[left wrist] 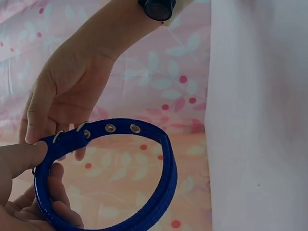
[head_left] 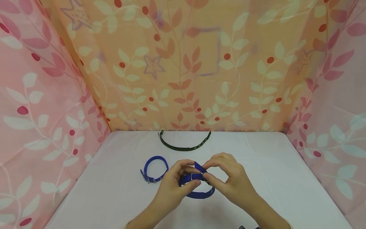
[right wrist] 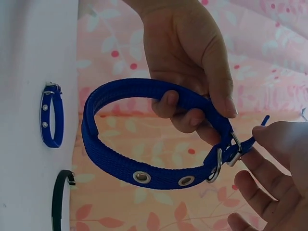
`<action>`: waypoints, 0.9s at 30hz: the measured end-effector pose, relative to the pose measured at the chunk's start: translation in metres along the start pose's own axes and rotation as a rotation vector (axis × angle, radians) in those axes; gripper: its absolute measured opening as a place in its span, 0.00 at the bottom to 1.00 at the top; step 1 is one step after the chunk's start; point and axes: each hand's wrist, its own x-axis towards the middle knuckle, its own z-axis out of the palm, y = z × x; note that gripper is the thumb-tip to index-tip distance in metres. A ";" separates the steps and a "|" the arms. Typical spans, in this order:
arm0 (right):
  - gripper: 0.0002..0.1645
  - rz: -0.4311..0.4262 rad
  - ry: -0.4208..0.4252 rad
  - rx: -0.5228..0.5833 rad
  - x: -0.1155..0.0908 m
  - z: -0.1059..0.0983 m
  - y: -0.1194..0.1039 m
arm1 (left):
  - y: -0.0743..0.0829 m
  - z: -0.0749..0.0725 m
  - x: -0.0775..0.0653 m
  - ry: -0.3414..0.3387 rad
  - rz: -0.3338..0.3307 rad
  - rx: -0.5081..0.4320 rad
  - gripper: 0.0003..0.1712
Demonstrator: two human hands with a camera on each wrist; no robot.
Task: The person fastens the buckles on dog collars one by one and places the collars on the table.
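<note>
Both hands hold a blue pet collar (head_left: 200, 194) up over the table, its strap bent into a loop. My left hand (head_left: 172, 184) grips the band beside the metal buckle (right wrist: 235, 140), thumb on the outside and fingers inside the loop. With thumb and fingertips, my right hand (head_left: 235, 178) pinches the strap's free end, which sticks out past the buckle. A metal D-ring (right wrist: 216, 166) hangs next to the buckle. Eyelets (left wrist: 110, 128) line the far part of the band. Left of my left hand lies a second blue collar (head_left: 146, 165), closed in a ring.
A dark green collar (head_left: 183, 149) lies unfastened in a curve at the back of the white table (head_left: 114, 190). Patterned cloth walls (head_left: 183, 63) stand behind and at both sides. A small dark object (head_left: 242, 227) shows at the bottom edge.
</note>
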 end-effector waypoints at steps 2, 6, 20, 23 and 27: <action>0.26 -0.010 0.030 0.004 0.000 -0.001 0.000 | 0.001 0.000 0.000 0.007 -0.014 0.000 0.28; 0.28 -0.017 0.079 0.022 0.002 -0.002 0.001 | 0.003 -0.002 0.001 0.031 -0.057 0.019 0.23; 0.26 -0.102 0.126 0.027 0.004 -0.002 0.004 | 0.006 -0.004 -0.001 0.107 -0.011 -0.122 0.16; 0.26 -0.118 0.130 0.015 0.005 -0.002 0.004 | 0.006 -0.004 -0.002 0.128 0.017 -0.104 0.15; 0.24 -0.138 0.136 0.003 0.007 -0.002 0.003 | 0.005 -0.004 -0.003 0.147 0.073 -0.070 0.15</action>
